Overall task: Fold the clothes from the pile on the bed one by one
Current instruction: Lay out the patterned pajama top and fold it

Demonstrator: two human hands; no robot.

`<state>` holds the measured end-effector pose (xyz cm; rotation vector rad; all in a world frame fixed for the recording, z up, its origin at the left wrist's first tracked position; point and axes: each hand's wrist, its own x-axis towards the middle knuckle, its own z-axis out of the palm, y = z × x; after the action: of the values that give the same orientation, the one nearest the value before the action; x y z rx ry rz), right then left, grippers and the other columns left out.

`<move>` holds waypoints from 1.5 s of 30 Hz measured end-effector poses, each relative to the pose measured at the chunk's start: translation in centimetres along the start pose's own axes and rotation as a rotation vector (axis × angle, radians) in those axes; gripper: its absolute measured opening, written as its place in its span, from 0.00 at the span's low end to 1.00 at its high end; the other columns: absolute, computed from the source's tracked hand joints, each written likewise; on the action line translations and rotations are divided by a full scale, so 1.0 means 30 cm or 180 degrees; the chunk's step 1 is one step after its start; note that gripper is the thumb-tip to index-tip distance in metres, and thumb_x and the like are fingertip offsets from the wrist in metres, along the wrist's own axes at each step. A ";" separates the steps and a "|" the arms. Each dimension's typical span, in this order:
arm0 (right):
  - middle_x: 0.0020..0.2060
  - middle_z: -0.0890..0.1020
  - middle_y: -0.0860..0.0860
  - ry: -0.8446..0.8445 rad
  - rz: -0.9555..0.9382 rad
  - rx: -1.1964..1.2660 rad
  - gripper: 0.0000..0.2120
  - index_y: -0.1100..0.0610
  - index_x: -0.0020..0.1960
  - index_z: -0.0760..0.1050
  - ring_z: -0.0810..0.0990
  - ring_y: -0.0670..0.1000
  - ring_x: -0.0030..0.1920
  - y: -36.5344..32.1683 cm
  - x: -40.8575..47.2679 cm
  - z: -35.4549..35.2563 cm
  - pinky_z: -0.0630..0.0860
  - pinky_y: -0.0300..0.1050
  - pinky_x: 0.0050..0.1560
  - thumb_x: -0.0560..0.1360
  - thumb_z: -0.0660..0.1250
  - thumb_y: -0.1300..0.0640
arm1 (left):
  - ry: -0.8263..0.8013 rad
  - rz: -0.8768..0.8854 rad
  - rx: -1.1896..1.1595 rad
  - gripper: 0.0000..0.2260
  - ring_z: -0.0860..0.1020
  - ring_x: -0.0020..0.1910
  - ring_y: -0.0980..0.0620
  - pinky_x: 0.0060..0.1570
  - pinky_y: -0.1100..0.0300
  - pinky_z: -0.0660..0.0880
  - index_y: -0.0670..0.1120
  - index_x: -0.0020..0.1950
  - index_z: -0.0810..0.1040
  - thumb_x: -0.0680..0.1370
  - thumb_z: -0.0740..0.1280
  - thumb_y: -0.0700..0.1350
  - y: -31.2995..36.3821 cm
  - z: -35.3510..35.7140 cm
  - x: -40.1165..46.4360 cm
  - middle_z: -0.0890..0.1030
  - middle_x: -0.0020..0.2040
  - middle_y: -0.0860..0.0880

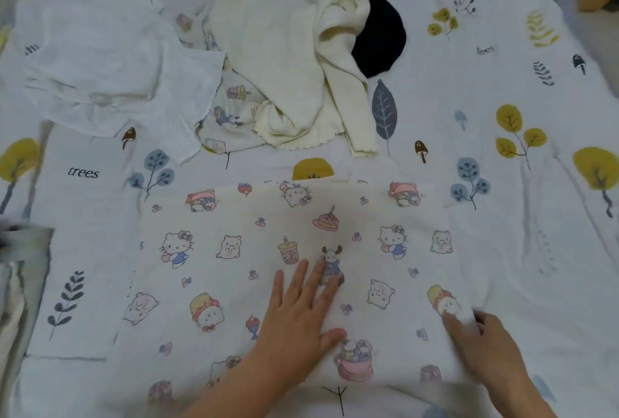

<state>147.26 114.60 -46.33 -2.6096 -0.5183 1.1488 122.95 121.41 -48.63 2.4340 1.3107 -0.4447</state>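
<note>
Bed sheet (502,183): white, printed with yellow trees, blue-grey leaves, small mushrooms and the word "trees"; fills nearly the whole view.
Cartoon-print garment (301,233): white cloth with cats, bears, cakes and cups in pink and blue; spread flat on the near middle of the bed, far edge straight, right edge running down toward the right hand.
Pile of clothes (268,66): heaped at the far middle of the bed, well apart from the spread garment.
Cream knit top (278,49): uppermost in the pile, crumpled, one long sleeve with a scalloped cuff trailing toward the near side.
White thin garment (110,59): left of the cream top, loosely spread and wrinkled, its right edge lying over a second cartoon-print piece.
Second cartoon-print piece (227,116): mostly buried under the cream top and the white garment.
Dark navy item (382,32): right side of the pile, partly beneath the cream top; rounded outline.
Grey and cream cloth (20,283): at the left edge, blurred, kind not clear.
Left hand (301,310): flat on the spread garment, palm down, fingers straight and slightly fanned, thumb out to the right.
Right hand (482,340): at the garment's right edge, blurred; fingertips on or at the cloth, grip or flat touch not discernible.
</note>
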 end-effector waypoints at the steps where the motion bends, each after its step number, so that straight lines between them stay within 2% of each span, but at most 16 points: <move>1: 0.43 0.82 0.53 -0.0103 0.0013 0.0122 0.17 0.61 0.56 0.77 0.79 0.55 0.44 0.003 -0.005 -0.004 0.73 0.47 0.43 0.73 0.69 0.52 | -0.0035 0.0001 -0.0022 0.30 0.65 0.71 0.43 0.65 0.46 0.51 0.52 0.70 0.69 0.73 0.50 0.65 -0.002 0.009 0.003 0.69 0.71 0.47; 4: 0.40 0.85 0.57 -0.0916 0.0487 0.1079 0.13 0.63 0.51 0.79 0.84 0.57 0.39 -0.013 -0.018 -0.030 0.77 0.42 0.32 0.69 0.73 0.58 | -0.0127 0.0047 -0.0093 0.30 0.63 0.72 0.45 0.66 0.46 0.49 0.52 0.70 0.69 0.74 0.50 0.64 -0.007 0.025 0.016 0.69 0.71 0.47; 8: 0.45 0.84 0.63 -0.1589 0.0740 0.1956 0.14 0.68 0.52 0.78 0.84 0.61 0.42 -0.052 -0.054 -0.046 0.80 0.49 0.34 0.67 0.69 0.67 | -0.0281 0.0018 -0.0215 0.29 0.70 0.68 0.41 0.64 0.46 0.53 0.51 0.70 0.70 0.74 0.50 0.63 0.005 0.016 0.012 0.70 0.70 0.46; 13: 0.44 0.85 0.58 -0.1139 0.0029 0.1769 0.10 0.62 0.53 0.78 0.84 0.59 0.46 -0.122 -0.165 -0.034 0.78 0.54 0.49 0.72 0.66 0.70 | -0.0149 0.0036 -0.0613 0.28 0.27 0.71 0.48 0.64 0.49 0.22 0.57 0.74 0.35 0.80 0.45 0.61 -0.024 0.055 0.036 0.29 0.73 0.53; 16: 0.37 0.85 0.50 -0.0547 -0.0742 0.0905 0.09 0.56 0.46 0.78 0.83 0.51 0.39 -0.216 -0.284 -0.004 0.75 0.41 0.38 0.69 0.69 0.67 | -0.0444 -0.0137 -0.2094 0.24 0.36 0.75 0.52 0.70 0.50 0.32 0.56 0.77 0.46 0.82 0.47 0.56 -0.020 -0.019 0.049 0.43 0.77 0.55; 19: 0.35 0.78 0.38 -0.0371 -0.1759 -0.0055 0.12 0.47 0.42 0.74 0.76 0.40 0.37 -0.333 -0.434 0.064 0.68 0.27 0.34 0.68 0.69 0.63 | -0.0604 -0.0864 -0.4661 0.19 0.55 0.75 0.53 0.74 0.50 0.51 0.57 0.71 0.65 0.82 0.48 0.57 -0.010 -0.162 0.037 0.64 0.73 0.56; 22: 0.56 0.73 0.36 -0.0552 -0.2531 -0.1047 0.24 0.38 0.63 0.64 0.73 0.43 0.51 -0.417 -0.556 0.194 0.67 0.29 0.45 0.72 0.63 0.57 | -0.0683 -0.0819 -0.6235 0.27 0.78 0.60 0.54 0.57 0.58 0.75 0.56 0.58 0.81 0.73 0.49 0.65 -0.116 -0.211 -0.034 0.81 0.58 0.53; 24: 0.71 0.63 0.43 -0.0416 -0.2953 -0.1519 0.28 0.45 0.72 0.57 0.71 0.48 0.59 -0.441 -0.610 0.304 0.66 0.37 0.55 0.73 0.60 0.53 | -0.0457 -0.0997 -0.7050 0.31 0.82 0.51 0.53 0.47 0.60 0.78 0.48 0.52 0.84 0.68 0.53 0.68 -0.220 -0.198 -0.111 0.84 0.51 0.48; 26: 0.73 0.61 0.47 -0.0378 -0.3189 -0.1428 0.27 0.49 0.70 0.63 0.71 0.50 0.61 -0.452 -0.646 0.397 0.68 0.39 0.57 0.72 0.61 0.48 | -0.0292 -0.1515 -0.7458 0.37 0.80 0.56 0.47 0.52 0.53 0.78 0.41 0.59 0.80 0.66 0.58 0.69 -0.312 -0.156 -0.144 0.80 0.58 0.42; 28: 0.76 0.51 0.46 -0.1109 -0.3069 -0.1291 0.27 0.49 0.71 0.60 0.60 0.48 0.70 -0.427 -0.647 0.470 0.61 0.41 0.66 0.75 0.59 0.43 | -0.0054 -0.2156 -0.7134 0.38 0.76 0.58 0.44 0.59 0.48 0.73 0.39 0.66 0.73 0.69 0.59 0.67 -0.384 -0.099 -0.172 0.75 0.64 0.37; 30: 0.76 0.42 0.47 -0.1603 -0.2862 -0.1723 0.30 0.47 0.74 0.55 0.45 0.47 0.75 -0.386 -0.621 0.515 0.48 0.46 0.72 0.75 0.58 0.40 | 0.0015 -0.2369 -0.6919 0.34 0.82 0.48 0.46 0.48 0.50 0.78 0.40 0.58 0.77 0.72 0.55 0.69 -0.436 -0.067 -0.194 0.81 0.54 0.38; 32: 0.76 0.39 0.48 -0.1349 -0.2875 -0.2189 0.32 0.46 0.75 0.50 0.36 0.49 0.75 -0.347 -0.572 0.530 0.38 0.52 0.73 0.76 0.55 0.38 | -0.0051 -0.2179 -0.6829 0.31 0.84 0.45 0.47 0.41 0.54 0.78 0.45 0.52 0.81 0.68 0.58 0.69 -0.460 -0.090 -0.207 0.84 0.48 0.42; 35: 0.76 0.38 0.47 -0.1054 -0.2692 -0.2482 0.32 0.44 0.76 0.48 0.32 0.52 0.74 -0.306 -0.518 0.537 0.32 0.58 0.70 0.76 0.53 0.37 | 0.0237 -0.1814 -0.5570 0.23 0.83 0.46 0.52 0.41 0.60 0.78 0.48 0.51 0.82 0.62 0.71 0.61 -0.422 -0.111 -0.193 0.85 0.48 0.48; 40: 0.77 0.43 0.46 -0.1115 -0.2747 -0.2390 0.33 0.43 0.76 0.50 0.37 0.51 0.76 -0.286 -0.512 0.540 0.36 0.59 0.71 0.74 0.55 0.37 | 0.0678 -0.1512 -0.4478 0.15 0.81 0.43 0.61 0.38 0.72 0.75 0.48 0.53 0.80 0.68 0.74 0.40 -0.327 -0.085 -0.149 0.84 0.42 0.55; 43: 0.67 0.71 0.58 -0.0157 -0.3057 -0.1515 0.23 0.55 0.62 0.75 0.69 0.61 0.68 -0.289 -0.512 0.526 0.65 0.60 0.65 0.70 0.63 0.46 | 0.0594 -0.1467 -0.4456 0.16 0.81 0.48 0.55 0.37 0.74 0.73 0.46 0.57 0.78 0.70 0.71 0.37 -0.358 -0.065 -0.155 0.82 0.45 0.56; 45: 0.68 0.70 0.59 0.0462 -0.2616 -0.1114 0.22 0.57 0.64 0.73 0.69 0.61 0.68 -0.308 -0.479 0.509 0.67 0.59 0.64 0.73 0.65 0.50 | 0.0710 -0.1577 -0.4097 0.22 0.78 0.52 0.53 0.38 0.77 0.70 0.49 0.64 0.71 0.71 0.71 0.41 -0.373 -0.064 -0.168 0.78 0.50 0.60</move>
<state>124.81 118.24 -43.65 -2.2747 -1.6667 0.6196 111.07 124.33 -46.41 1.1013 1.5563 0.4788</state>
